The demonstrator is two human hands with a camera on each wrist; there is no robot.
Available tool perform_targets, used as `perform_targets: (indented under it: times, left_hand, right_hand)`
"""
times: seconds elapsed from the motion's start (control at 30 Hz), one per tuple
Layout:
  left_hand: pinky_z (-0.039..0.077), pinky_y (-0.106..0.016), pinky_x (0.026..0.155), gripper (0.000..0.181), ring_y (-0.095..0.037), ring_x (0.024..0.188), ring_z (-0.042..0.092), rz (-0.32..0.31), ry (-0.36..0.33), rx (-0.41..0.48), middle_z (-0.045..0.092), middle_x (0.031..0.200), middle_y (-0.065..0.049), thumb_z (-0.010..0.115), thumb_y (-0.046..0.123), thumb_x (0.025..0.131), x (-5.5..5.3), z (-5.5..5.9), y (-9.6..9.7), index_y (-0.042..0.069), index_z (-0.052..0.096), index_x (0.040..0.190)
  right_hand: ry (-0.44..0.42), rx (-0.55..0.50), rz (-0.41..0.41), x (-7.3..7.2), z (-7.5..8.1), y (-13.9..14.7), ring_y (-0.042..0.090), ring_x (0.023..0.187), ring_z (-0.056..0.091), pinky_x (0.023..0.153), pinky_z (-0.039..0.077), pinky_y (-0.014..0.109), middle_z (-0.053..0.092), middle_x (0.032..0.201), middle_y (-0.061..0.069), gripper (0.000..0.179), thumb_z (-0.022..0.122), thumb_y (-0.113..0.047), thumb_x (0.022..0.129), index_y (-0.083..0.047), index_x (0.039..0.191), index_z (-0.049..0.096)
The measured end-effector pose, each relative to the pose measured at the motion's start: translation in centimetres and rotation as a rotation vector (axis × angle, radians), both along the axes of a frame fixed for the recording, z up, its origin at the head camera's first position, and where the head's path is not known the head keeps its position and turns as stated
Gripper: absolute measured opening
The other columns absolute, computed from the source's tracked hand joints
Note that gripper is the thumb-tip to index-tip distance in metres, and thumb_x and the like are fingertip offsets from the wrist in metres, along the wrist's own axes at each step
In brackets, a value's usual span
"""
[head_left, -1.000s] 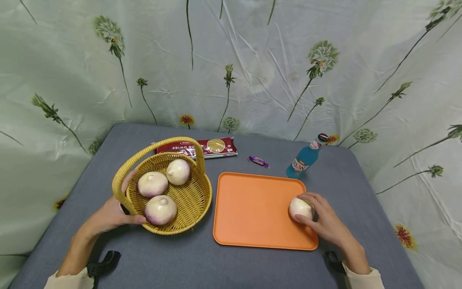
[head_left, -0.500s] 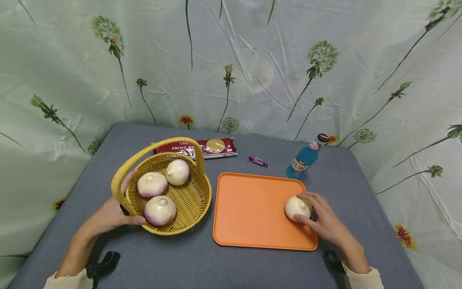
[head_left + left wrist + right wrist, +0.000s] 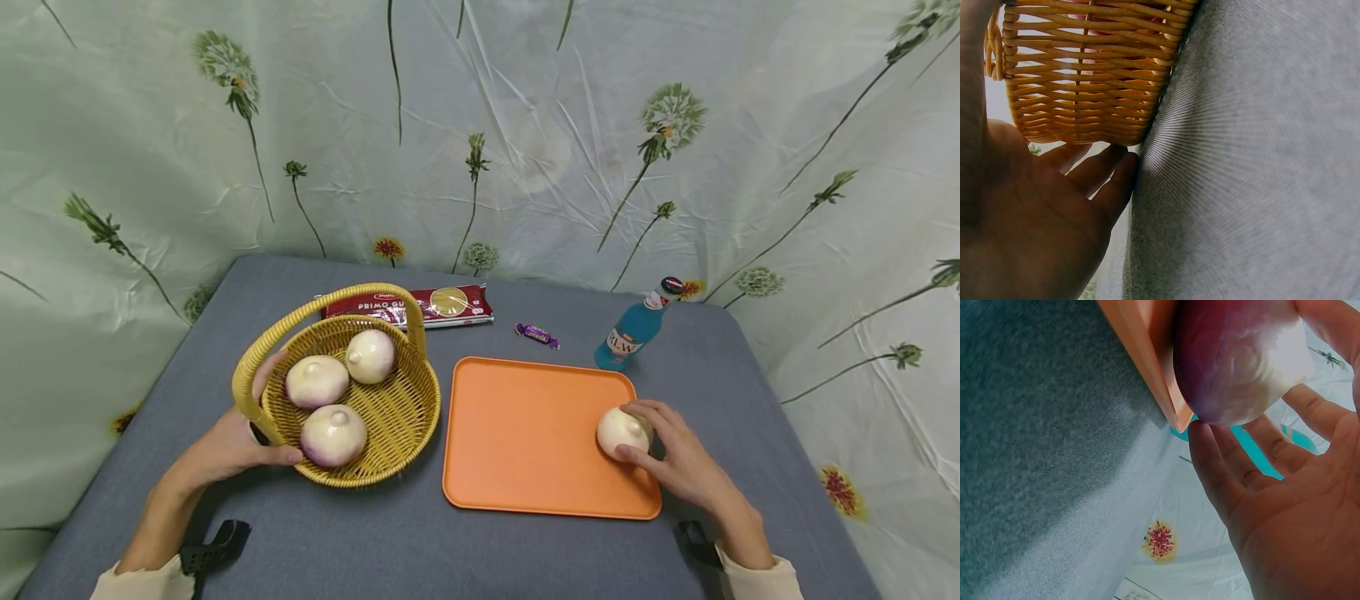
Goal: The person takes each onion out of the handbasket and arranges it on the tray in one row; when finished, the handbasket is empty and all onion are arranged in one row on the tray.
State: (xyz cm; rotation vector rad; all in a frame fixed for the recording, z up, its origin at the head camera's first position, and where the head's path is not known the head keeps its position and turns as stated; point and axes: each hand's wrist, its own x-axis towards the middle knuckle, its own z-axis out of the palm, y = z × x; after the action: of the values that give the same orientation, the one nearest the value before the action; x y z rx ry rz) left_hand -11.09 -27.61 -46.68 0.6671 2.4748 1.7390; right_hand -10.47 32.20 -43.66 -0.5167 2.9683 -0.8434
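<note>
A yellow wicker basket (image 3: 405, 417) with a tall handle stands on the left of the table, holding a front onion (image 3: 333, 436), a left onion (image 3: 317, 382) and a back onion (image 3: 370, 357), all glossy white and purple. My left hand (image 3: 232, 446) holds the basket's left side, thumb at the rim; in the left wrist view its fingers (image 3: 1107, 181) touch the woven wall. On the right part of an orange tray (image 3: 517, 442), another onion (image 3: 622, 433) is gripped between the thumb and fingers of my right hand (image 3: 678, 454). Its purple underside shows in the right wrist view.
Behind the basket lies a red spaghetti pack (image 3: 457, 307). A purple-wrapped candy (image 3: 537, 336) is beyond the tray, and a blue bottle (image 3: 630, 333) stands at the tray's far right corner. Grey cloth covers the table (image 3: 420, 550); a flowered curtain (image 3: 540, 167) hangs behind it.
The onion in my right hand shifts slightly left, then slightly back right, over the tray's right part. My left hand and the basket stay in place.
</note>
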Motion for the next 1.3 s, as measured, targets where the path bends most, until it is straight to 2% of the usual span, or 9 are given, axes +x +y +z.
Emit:
perform_targets:
  times: [0.3, 0.63, 0.97, 1.3]
  left_hand:
    - [0.032, -0.006, 0.098, 0.136, 0.007, 0.131, 0.038, -0.002, -0.006, -0.012, 0.028, 0.153, -0.003, 0.089, -0.009, 0.060, 0.1, 0.1, -0.1, 0.017, 0.001, 0.162]
    - [0.030, -0.006, 0.100, 0.137, 0.007, 0.131, 0.038, 0.011, 0.027, -0.011, 0.029, 0.152, -0.004, 0.090, -0.008, 0.058, 0.0, -0.2, -0.2, 0.014, 0.003, 0.161]
    - [0.031, -0.006, 0.099, 0.137, 0.007, 0.131, 0.038, 0.012, -0.004, -0.015, 0.027, 0.153, 0.000, 0.089, -0.009, 0.060, 0.2, -0.2, -0.2, 0.017, 0.002, 0.162]
    - [0.032, -0.006, 0.098, 0.137, 0.007, 0.130, 0.039, 0.004, 0.007, -0.010, 0.028, 0.153, 0.001, 0.089, -0.009, 0.059, 0.1, -0.2, -0.2, 0.016, 0.001, 0.162]
  right_hand:
    - [0.009, -0.002, 0.012, 0.0, -0.2, 0.0, 0.041, 0.126, 0.045, 0.093, 0.041, 0.068, 0.050, 0.137, 0.016, 0.054, 0.077, -0.029, 0.089, -0.009, 0.135, 0.057]
    - [0.008, -0.008, 0.003, -0.1, -0.2, -0.1, 0.039, 0.128, 0.043, 0.096, 0.039, 0.068, 0.050, 0.138, 0.015, 0.054, 0.077, -0.030, 0.089, -0.011, 0.135, 0.057]
    - [0.082, -0.011, 0.037, -0.1, 0.7, -0.6, 0.039, 0.125, 0.044, 0.093, 0.039, 0.066, 0.052, 0.136, 0.015, 0.050, 0.077, -0.022, 0.089, -0.008, 0.133, 0.059]
    - [0.152, -0.017, 0.087, -0.5, 1.7, -1.3, 0.040, 0.126, 0.043, 0.095, 0.036, 0.066, 0.051, 0.137, 0.016, 0.051, 0.078, -0.016, 0.087, -0.003, 0.134, 0.058]
